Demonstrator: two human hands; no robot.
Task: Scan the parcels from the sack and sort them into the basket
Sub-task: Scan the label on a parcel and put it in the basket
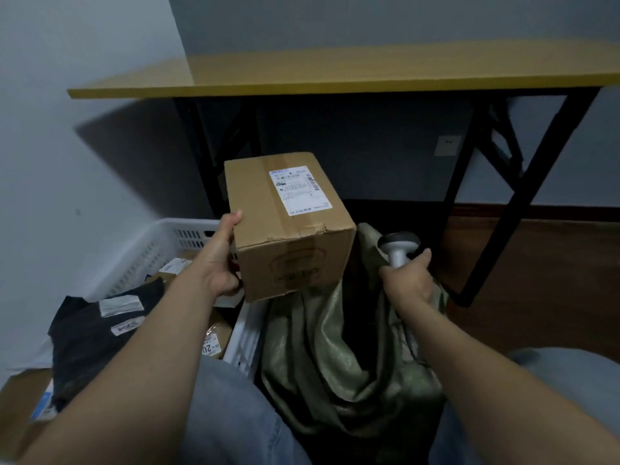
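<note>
Cardboard box (288,223) is up over the sack (335,364), our left hand (219,260) gripping its side, label up; right hand (407,280) is wrapped round the scanner (399,248). Several parcels already sit in the basket (188,234). This one looks unscanned; sack contents hidden.

This is a plain room with bare grey walls (67,135), a wooden floor (553,263) and a yellow-topped folding table (335,75), where a white basket (188,227) of labelled parcels (100,340) stands beside a green sack (335,370).

Matt cardboard box (288,226) with paper label (300,191), perforated white plastic basket (161,245), sheeny woven green sack (335,357)
</note>
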